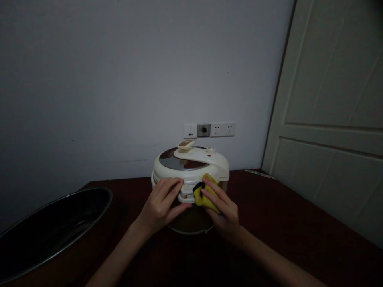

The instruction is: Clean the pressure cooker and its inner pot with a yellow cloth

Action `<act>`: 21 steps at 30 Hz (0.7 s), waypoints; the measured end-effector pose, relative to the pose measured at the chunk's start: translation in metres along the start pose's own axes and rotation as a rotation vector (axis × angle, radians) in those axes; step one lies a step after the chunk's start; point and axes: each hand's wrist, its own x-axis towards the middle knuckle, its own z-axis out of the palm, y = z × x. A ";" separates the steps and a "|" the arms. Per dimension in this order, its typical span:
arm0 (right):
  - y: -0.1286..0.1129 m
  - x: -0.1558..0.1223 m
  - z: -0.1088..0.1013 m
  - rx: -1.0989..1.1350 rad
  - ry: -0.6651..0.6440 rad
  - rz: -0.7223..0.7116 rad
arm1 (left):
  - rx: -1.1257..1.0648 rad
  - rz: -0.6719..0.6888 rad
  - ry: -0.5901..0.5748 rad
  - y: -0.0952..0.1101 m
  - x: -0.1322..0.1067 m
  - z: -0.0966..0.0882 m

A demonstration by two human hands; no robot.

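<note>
A cream electric pressure cooker (191, 165) with a dark shiny lid panel stands on a dark red-brown table (269, 215), close to the wall. My left hand (163, 203) lies against the cooker's front left side, fingers stretched along the rim below the lid. My right hand (223, 207) presses a folded yellow cloth (205, 195) against the cooker's front, fingers wrapped round it. The lower front of the cooker is hidden behind both hands.
A large dark metal basin (50, 229) sits at the table's left. White wall sockets (209, 129) are mounted just behind the cooker. A pale panelled door (332, 119) stands at the right, beside the table's far right corner.
</note>
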 end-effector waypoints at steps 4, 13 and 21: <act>0.004 0.029 -0.003 0.008 -0.192 -0.123 | -0.012 -0.012 0.032 0.000 -0.003 0.004; -0.007 0.024 0.010 0.027 0.134 0.092 | -0.020 -0.046 0.064 0.000 -0.004 0.008; -0.014 -0.022 0.002 0.021 0.104 0.204 | -0.029 -0.057 0.046 0.000 -0.006 0.008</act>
